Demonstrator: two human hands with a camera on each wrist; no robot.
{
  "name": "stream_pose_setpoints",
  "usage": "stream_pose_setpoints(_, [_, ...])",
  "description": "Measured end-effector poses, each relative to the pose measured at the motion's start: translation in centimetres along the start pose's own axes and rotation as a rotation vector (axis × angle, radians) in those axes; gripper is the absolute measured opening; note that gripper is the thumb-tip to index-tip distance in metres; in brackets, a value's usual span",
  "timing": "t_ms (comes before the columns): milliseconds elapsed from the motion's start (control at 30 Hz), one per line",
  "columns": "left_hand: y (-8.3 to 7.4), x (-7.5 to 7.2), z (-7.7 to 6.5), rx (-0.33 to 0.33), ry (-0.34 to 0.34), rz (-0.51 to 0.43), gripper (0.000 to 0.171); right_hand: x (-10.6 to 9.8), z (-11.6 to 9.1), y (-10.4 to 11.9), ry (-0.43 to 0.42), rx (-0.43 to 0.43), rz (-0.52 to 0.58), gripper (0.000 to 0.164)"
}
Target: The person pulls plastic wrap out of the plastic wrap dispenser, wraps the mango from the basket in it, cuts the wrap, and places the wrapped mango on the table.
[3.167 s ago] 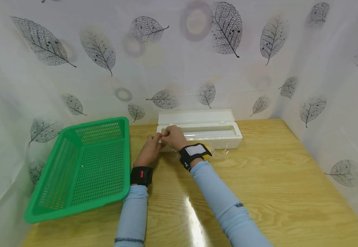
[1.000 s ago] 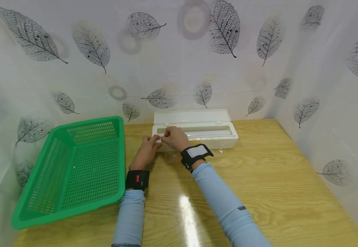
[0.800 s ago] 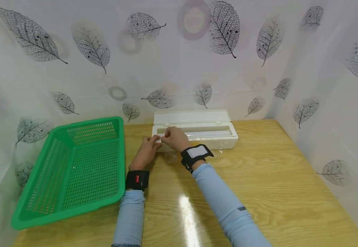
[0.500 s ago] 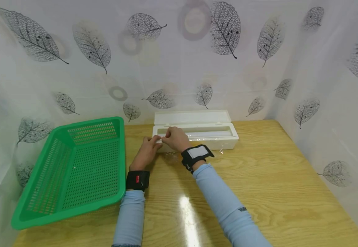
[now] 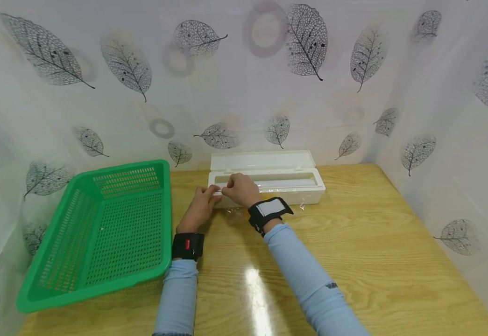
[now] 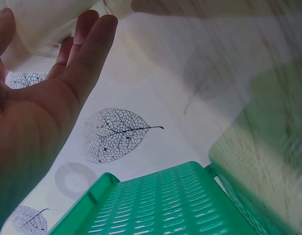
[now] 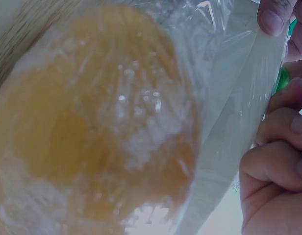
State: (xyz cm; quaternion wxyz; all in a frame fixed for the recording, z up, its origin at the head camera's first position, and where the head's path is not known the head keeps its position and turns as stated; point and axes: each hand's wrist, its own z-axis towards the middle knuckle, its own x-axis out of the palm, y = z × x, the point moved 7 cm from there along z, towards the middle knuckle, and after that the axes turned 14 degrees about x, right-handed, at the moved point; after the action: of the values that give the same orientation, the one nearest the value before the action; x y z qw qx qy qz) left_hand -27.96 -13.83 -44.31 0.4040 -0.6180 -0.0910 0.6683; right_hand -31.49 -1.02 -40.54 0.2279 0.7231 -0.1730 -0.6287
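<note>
1. At the back of the tabletop [image 5: 353, 242], a long white box [image 5: 286, 195] sits with its lid [image 5: 262, 160] tipped up behind it. A white roll [image 5: 290, 182] lies inside.
2. The left hand [image 5: 198, 208] holds the box's left front corner, with its thumb on the front and its fingers around the end.
3. The right hand [image 5: 242, 190] is curled up at the front rim, close beside the left fingertips. I cannot tell if it pinches something there.
4. Clear, shiny wrap [image 7: 205, 54] runs down the front of the box. It covers a round yellow thing [image 7: 92, 107] in front of the box. From the head view, the right hand and wrist hide most of that thing.
5. Both wrists wear black straps. The left strap [image 5: 179, 245] has a little red tag [image 5: 187, 244] with pale marks, too tiny to read. The right strap [image 5: 254, 215] has a pale patch [image 5: 270, 206].
6. On the light blue right sleeve [image 5: 307, 268] is a dark mark [image 5: 331, 285], too small to read.
7. Left of the box, and apart from it, sits a big green basket [image 5: 166, 210] full of little holes.
8. Behind everything hangs a white curtain [image 5: 244, 102] with dark leaf pictures.
</note>
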Motion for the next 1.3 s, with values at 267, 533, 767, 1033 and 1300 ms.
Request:
stream_pose_setpoints(267, [0.02,-0.04,-0.03,-0.001,-0.003,0.006,0.028,-0.19,-0.19,-0.06,-0.004,0.003,0.023,0.019])
stream_pose_setpoints(533, [-0.04,-0.09,-0.01,0.010,-0.016,0.007,0.028,-0.45,-0.37,-0.03,-0.018,-0.006,0.023,0.017])
stream_pose_setpoints(767, [0.20,0.01,0.01,0.008,-0.010,0.008,0.028,-0.50,-0.45,-0.13,-0.012,0.008,0.021,0.017])
stream_pose_setpoints(1033, [0.20,-0.01,-0.01,0.012,-0.017,0.015,0.028,-0.49,-0.48,-0.32,-0.006,0.006,0.041,0.016])
stream_pose_setpoints(1300, [-0.02,-0.11,-0.01,0.017,-0.018,0.017,0.028,-0.59,-0.61,-0.42,-0.006,-0.007,0.062,0.016])
